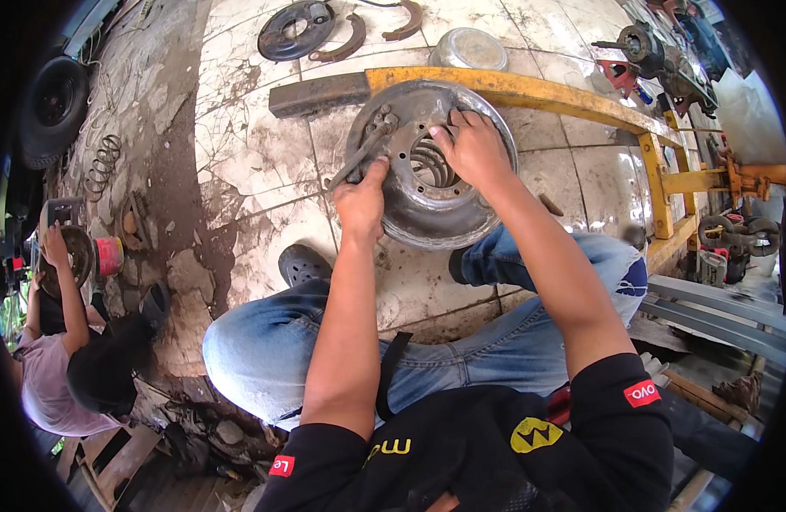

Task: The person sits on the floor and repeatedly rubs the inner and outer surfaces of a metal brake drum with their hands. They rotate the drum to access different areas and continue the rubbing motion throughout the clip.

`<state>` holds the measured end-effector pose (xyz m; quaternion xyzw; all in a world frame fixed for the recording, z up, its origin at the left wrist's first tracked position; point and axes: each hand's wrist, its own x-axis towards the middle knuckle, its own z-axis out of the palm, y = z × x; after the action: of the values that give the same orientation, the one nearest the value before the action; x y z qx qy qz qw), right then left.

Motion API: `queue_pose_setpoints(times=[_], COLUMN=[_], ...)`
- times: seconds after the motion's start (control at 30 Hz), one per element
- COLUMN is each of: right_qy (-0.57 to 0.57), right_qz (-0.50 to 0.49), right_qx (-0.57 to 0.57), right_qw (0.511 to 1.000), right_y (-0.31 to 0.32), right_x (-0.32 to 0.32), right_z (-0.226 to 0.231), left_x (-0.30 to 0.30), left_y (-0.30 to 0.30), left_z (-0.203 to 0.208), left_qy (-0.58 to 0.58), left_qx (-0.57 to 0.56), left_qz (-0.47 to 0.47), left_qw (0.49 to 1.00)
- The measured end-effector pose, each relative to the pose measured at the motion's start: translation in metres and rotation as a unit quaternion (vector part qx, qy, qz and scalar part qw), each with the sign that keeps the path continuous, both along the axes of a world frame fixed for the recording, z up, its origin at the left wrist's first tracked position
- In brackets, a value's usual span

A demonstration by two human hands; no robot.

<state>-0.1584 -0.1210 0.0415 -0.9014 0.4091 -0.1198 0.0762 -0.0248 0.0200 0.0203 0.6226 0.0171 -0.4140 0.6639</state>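
A dull grey steel wheel rim (410, 213) lies before me, with a large centre hole and smaller bolt holes around it. Through the hole, coils of a spring (431, 166) show. My left hand (360, 200) is closed round the lower end of a metal bar tool (361, 152), whose knobbed head rests at the rim's upper left; its exact kind I cannot tell. On the right part of the rim, my right hand (478, 152) grips the metal, thumb at the centre hole and fingers toward the upper edge.
Behind the rim runs a yellow steel frame (529, 89). Beyond it lie a round backing plate (296, 31), curved brake shoes (346, 41) and a metal bowl (470, 49). A coil spring (103, 164) and a tyre (56, 107) are at left, near another person (64, 358).
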Motion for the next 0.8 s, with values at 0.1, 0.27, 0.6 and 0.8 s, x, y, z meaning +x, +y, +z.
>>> queue_pose_setpoints(times=[0.1,0.27,0.6,0.8], right_qy=[-0.012,-0.011,-0.013,-0.033], right_qz=[0.02,0.015,0.019,0.057], right_qx=[-0.03,-0.001,0.012,-0.052], right_qw=[0.999,1.0,1.0,0.996], right_y=[0.004,-0.001,-0.006,0.004], right_x=[0.002,-0.001,0.002,-0.006], right_z=[-0.002,0.005,0.002,-0.002], left_x=[-0.004,-0.004,-0.001,-0.002], left_y=[0.002,-0.001,0.002,0.006], left_z=[0.009,0.016,0.022,0.018], left_qy=[-0.027,-0.004,-0.002,-0.042], left_qx=[-0.029,0.033,0.022,0.002], left_qz=[0.027,0.003,-0.027,-0.026], left_qw=[0.999,0.999,0.999,0.999])
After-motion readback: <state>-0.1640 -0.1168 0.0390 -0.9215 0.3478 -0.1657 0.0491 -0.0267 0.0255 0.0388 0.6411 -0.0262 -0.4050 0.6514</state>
